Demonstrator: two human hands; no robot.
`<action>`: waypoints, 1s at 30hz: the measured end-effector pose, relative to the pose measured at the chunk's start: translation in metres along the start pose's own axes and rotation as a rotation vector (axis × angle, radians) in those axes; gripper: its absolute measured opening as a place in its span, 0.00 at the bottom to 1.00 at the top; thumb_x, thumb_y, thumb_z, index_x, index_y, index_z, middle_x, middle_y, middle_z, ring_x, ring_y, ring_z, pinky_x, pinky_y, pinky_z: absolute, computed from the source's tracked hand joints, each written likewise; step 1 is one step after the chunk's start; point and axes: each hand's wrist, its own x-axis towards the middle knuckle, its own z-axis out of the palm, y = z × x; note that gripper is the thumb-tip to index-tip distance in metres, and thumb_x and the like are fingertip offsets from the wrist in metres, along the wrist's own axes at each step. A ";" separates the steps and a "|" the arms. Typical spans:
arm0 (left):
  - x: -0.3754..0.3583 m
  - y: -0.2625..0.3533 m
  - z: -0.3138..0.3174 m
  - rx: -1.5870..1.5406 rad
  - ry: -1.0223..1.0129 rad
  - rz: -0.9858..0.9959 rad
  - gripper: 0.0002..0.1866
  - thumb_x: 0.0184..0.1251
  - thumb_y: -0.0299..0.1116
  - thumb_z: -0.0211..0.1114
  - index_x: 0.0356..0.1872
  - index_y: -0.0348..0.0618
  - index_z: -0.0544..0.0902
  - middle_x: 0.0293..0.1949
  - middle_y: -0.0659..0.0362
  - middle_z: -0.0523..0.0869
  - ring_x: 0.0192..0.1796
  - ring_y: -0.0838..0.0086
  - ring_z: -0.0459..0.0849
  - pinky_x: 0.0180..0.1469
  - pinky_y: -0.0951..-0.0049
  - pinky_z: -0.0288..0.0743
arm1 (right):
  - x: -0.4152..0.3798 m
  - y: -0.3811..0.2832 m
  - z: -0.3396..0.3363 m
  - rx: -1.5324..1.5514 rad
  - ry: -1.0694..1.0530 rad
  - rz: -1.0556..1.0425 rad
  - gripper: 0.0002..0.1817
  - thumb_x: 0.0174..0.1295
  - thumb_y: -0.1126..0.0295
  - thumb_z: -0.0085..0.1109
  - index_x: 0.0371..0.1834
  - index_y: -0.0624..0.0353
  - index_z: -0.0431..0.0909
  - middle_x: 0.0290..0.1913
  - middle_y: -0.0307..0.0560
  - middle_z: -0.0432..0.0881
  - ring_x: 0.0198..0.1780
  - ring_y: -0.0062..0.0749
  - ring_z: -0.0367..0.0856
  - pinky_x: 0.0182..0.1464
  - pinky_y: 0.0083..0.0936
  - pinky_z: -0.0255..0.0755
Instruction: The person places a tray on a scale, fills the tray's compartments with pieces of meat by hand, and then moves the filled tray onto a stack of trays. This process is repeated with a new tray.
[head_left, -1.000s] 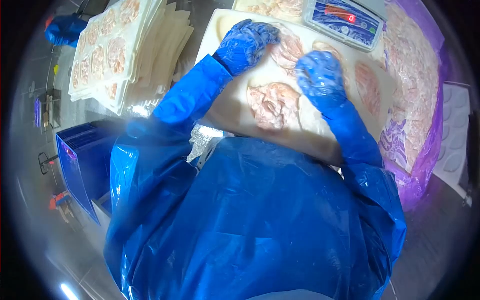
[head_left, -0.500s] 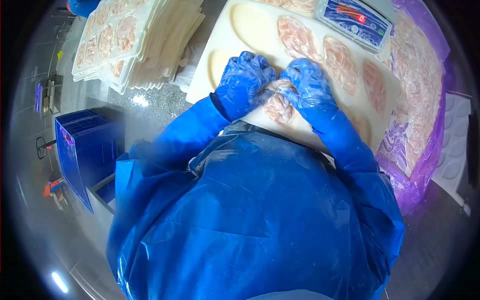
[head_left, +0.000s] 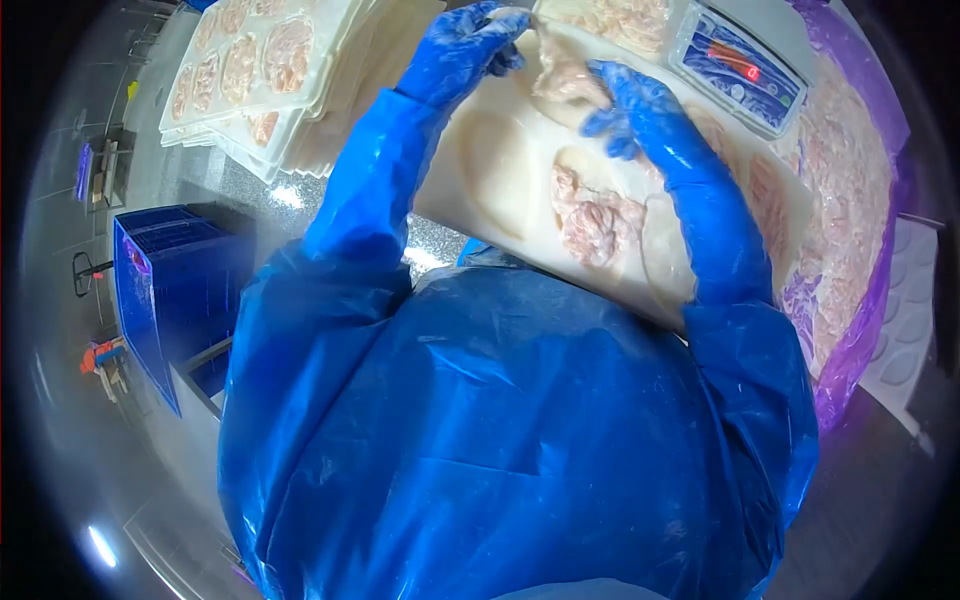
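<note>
A white tray [head_left: 450, 195] with oval hollows lies in front of me. At its far left edge my left hand [head_left: 470, 50] is closed, its fingertips pinching the edge of a pale, raw piece of chicken [head_left: 565, 80]. That piece stretches to the right over a far hollow. My right hand [head_left: 640, 110] is at its right side, fingers apart, the fingertips touching or very near it. A crumpled chicken piece [head_left: 600, 220] rests in a near hollow. Left of it is a bare oval hollow [head_left: 495, 170]. My right forearm partly covers more filled hollows. Both hands wear wet blue gloves.
A digital scale [head_left: 740, 75] stands behind the tray. On the right, a purple-lined container holds a heap of raw chicken [head_left: 845, 200]. A stack of filled trays [head_left: 290, 90] stands at the left, with a blue bin [head_left: 180, 290] below.
Both hands have moved away from the near chicken piece to the far side of the tray, the left one up and left. A far piece is now pulled up by its edge.
</note>
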 end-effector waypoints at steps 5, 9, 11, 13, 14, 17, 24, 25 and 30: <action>0.016 -0.035 -0.011 0.790 0.205 0.417 0.19 0.67 0.42 0.69 0.55 0.45 0.83 0.45 0.54 0.87 0.47 0.62 0.84 0.53 0.66 0.77 | 0.033 0.028 -0.007 -0.785 0.488 -0.815 0.17 0.64 0.62 0.66 0.54 0.54 0.81 0.40 0.46 0.86 0.34 0.42 0.85 0.39 0.31 0.80; 0.010 -0.034 0.019 1.222 0.104 0.507 0.18 0.59 0.44 0.72 0.50 0.53 0.84 0.48 0.53 0.84 0.49 0.54 0.81 0.53 0.57 0.75 | 0.062 0.010 0.036 -1.290 0.404 -0.884 0.12 0.59 0.69 0.64 0.47 0.54 0.81 0.41 0.49 0.84 0.44 0.45 0.85 0.50 0.39 0.78; 0.017 -0.037 0.017 1.350 0.117 0.479 0.17 0.58 0.44 0.72 0.47 0.55 0.85 0.44 0.54 0.84 0.47 0.55 0.81 0.49 0.55 0.74 | 0.077 0.013 0.028 -1.067 0.332 -0.855 0.12 0.60 0.68 0.63 0.47 0.54 0.81 0.41 0.51 0.84 0.44 0.47 0.84 0.50 0.41 0.78; 0.028 -0.041 0.007 1.304 0.067 0.480 0.16 0.57 0.43 0.71 0.47 0.54 0.85 0.42 0.54 0.84 0.47 0.55 0.81 0.49 0.54 0.74 | 0.084 0.012 0.021 -0.804 0.281 -0.828 0.11 0.61 0.67 0.61 0.45 0.55 0.81 0.41 0.54 0.85 0.44 0.52 0.83 0.49 0.43 0.77; 0.031 -0.043 0.003 1.258 0.014 0.487 0.16 0.57 0.42 0.71 0.46 0.54 0.85 0.41 0.55 0.85 0.47 0.55 0.81 0.50 0.53 0.74 | 0.085 0.009 0.021 -0.808 0.278 -0.827 0.11 0.61 0.67 0.61 0.45 0.55 0.81 0.41 0.54 0.85 0.44 0.52 0.83 0.49 0.43 0.77; 0.029 -0.041 0.004 1.245 0.008 0.559 0.14 0.56 0.39 0.70 0.44 0.53 0.85 0.37 0.54 0.85 0.44 0.52 0.81 0.47 0.51 0.74 | 0.083 0.003 0.020 -1.140 0.296 -0.697 0.10 0.62 0.68 0.60 0.45 0.54 0.82 0.44 0.55 0.85 0.46 0.53 0.83 0.49 0.41 0.78; 0.029 -0.034 0.002 0.279 -0.184 0.113 0.14 0.68 0.37 0.68 0.52 0.46 0.85 0.37 0.61 0.87 0.39 0.73 0.85 0.38 0.71 0.79 | 0.108 -0.019 -0.033 -0.423 -0.143 -0.660 0.10 0.64 0.71 0.62 0.46 0.61 0.84 0.41 0.48 0.86 0.41 0.38 0.84 0.49 0.29 0.78; 0.031 -0.025 -0.005 0.254 -0.192 0.058 0.15 0.71 0.39 0.66 0.54 0.44 0.84 0.38 0.62 0.87 0.40 0.77 0.83 0.38 0.75 0.79 | 0.107 -0.028 -0.037 -0.436 0.023 -0.678 0.10 0.66 0.71 0.60 0.47 0.61 0.84 0.42 0.44 0.85 0.44 0.31 0.82 0.52 0.26 0.75; 0.050 -0.032 -0.031 0.893 0.162 0.634 0.13 0.66 0.34 0.66 0.50 0.50 0.87 0.43 0.59 0.88 0.42 0.63 0.86 0.44 0.67 0.80 | 0.100 -0.019 -0.016 -0.591 0.330 -0.946 0.10 0.69 0.72 0.56 0.48 0.60 0.84 0.45 0.41 0.85 0.51 0.26 0.81 0.59 0.23 0.72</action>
